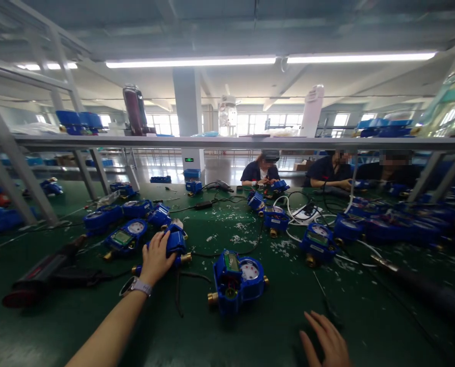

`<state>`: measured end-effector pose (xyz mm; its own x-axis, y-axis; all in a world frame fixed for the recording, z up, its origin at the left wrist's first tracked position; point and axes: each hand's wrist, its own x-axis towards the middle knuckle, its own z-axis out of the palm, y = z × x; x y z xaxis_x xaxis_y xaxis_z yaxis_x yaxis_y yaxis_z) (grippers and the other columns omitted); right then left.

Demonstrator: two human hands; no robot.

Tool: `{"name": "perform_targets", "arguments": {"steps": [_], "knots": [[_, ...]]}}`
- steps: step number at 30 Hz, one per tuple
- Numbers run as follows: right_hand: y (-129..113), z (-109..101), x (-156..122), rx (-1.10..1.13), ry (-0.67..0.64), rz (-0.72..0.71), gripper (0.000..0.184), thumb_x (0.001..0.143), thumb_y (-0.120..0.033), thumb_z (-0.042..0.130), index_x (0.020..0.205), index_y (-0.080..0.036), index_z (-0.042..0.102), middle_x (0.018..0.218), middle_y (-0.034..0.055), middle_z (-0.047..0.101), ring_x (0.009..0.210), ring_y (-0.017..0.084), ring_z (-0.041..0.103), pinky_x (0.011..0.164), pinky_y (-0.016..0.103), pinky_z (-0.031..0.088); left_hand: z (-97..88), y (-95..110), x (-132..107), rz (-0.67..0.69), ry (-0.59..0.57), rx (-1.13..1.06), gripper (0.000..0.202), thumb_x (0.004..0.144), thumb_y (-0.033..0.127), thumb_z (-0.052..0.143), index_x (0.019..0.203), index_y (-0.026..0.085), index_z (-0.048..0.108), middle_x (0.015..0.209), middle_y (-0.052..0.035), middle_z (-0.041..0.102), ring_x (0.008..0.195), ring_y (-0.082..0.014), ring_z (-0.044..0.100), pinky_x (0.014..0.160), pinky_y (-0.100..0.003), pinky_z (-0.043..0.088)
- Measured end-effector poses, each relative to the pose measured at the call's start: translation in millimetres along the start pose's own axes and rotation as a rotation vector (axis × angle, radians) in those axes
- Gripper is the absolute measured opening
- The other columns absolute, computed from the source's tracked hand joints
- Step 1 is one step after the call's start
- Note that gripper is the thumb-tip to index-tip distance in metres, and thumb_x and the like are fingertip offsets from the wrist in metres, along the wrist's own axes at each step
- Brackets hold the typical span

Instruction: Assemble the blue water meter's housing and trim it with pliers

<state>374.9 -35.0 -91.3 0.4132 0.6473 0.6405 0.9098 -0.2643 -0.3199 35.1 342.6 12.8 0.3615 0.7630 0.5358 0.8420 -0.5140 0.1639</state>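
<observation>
Here's the left hand (158,257) on a blue meter (177,242), left of centre on the bench (273,334), its grip closed over the housing, fingers across the top and thumb on the near side. That looks a sound hold: best to keep pressure on the casing and mind the brass end (186,258) poking out at the right. Over at the lower edge, the right hand (324,339) is wide and loose, nothing visible in it, just below a screwdriver (328,300). Between the hands sits a second meter (233,280), its circuit board (232,261) bare, so fingers do well to stay off that. A heat gun (47,275) lies at the left; a wrist should probably give its nozzle room.
</observation>
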Motion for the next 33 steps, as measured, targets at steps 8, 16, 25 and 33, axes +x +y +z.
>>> {"name": "perform_targets", "arguments": {"steps": [8,16,25,33], "knots": [[17,-15,23,-0.031,-0.116,0.385,0.076,0.084,-0.070,0.028,0.124,-0.016,0.064,0.132,0.0155,0.052,0.124,0.039,0.043,0.095,0.062,0.041,-33.8,105,-42,0.060,-0.240,-0.822,0.074,0.087,0.052,0.053,0.148,0.024,0.022,0.151,-0.0138,0.035,0.139,-0.0341,0.032,0.113,-0.056,0.030],[12,-15,32,-0.043,-0.200,0.392,0.077,0.081,-0.069,0.028,0.120,-0.015,0.066,0.133,0.0130,0.052,0.129,0.036,0.040,0.101,0.059,0.037,-37.9,154,-52,-0.049,-0.579,-1.157,0.087,0.074,0.042,0.074,0.144,0.021,0.029,0.142,-0.0164,0.046,0.129,-0.0337,0.047,0.109,-0.050,0.038],[9,-21,36,0.016,-0.254,0.385,0.081,0.078,-0.070,0.027,0.118,-0.012,0.067,0.129,0.0152,0.055,0.129,0.038,0.039,0.101,0.059,0.037,-41.9,156,-49,-0.143,-0.457,-1.350,0.070,0.068,0.031,0.080,0.127,0.021,0.043,0.126,-0.0137,0.058,0.118,-0.0319,0.056,0.101,-0.048,0.046],[5,-22,37,0.094,-0.205,0.415,0.082,0.076,-0.070,0.032,0.116,-0.008,0.067,0.126,0.0158,0.057,0.127,0.037,0.040,0.105,0.057,0.034,-45.1,162,-54,-0.285,-0.412,-1.573,0.063,0.069,0.031,0.079,0.121,0.017,0.046,0.115,-0.0110,0.064,0.104,-0.0260,0.063,0.094,-0.040,0.049]]}}
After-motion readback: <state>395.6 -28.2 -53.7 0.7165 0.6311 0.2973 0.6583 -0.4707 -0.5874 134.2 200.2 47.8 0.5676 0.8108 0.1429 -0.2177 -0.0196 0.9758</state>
